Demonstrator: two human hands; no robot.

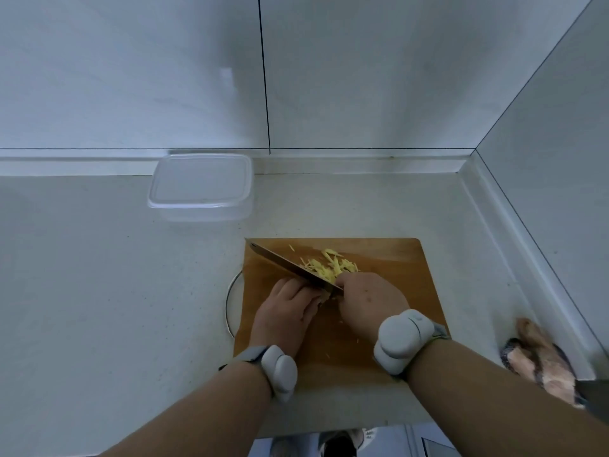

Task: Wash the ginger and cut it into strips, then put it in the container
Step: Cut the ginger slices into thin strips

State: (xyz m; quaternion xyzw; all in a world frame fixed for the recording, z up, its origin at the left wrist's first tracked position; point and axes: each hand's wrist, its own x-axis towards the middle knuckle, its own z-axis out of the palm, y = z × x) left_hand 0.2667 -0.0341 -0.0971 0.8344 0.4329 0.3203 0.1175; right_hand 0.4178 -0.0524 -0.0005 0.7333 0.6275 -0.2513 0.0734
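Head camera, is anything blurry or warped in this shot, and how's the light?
Head view: wide-angle bending curves the counter edge and walls; light is dim and bluish, with soft glare on the wall panels; the cloth at the right edge is smeared; the ginger strips and knife look fairly sharp.

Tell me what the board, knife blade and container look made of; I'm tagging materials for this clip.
Board: apparently wood, warm brown with a smooth, slightly glossy face; bamboo can't be ruled out.
Knife blade: looks like metal, dark grey with a dull sheen along the flat.
Container: seemingly clear plastic, translucent and thin-walled, the counter showing through it.
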